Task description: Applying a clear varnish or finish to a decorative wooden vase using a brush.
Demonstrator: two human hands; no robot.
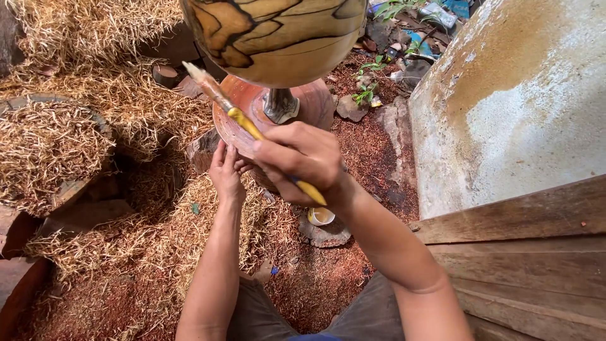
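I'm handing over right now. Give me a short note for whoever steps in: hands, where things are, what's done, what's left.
Right hand: grips a yellow-handled brush, bristles up-left, near the underside of the wooden bowl.
Left hand: fingers on the edge of the round reddish base under the bowl's stem.
Things: the bowl-on-stem piece stands on wood shavings; a small cup sits on a stone below the right wrist; a concrete wall is to the right.
Done: the bowl and stem look glossy, so probably coated.
Left: I can't tell how much of the base is coated; check before brushing on.
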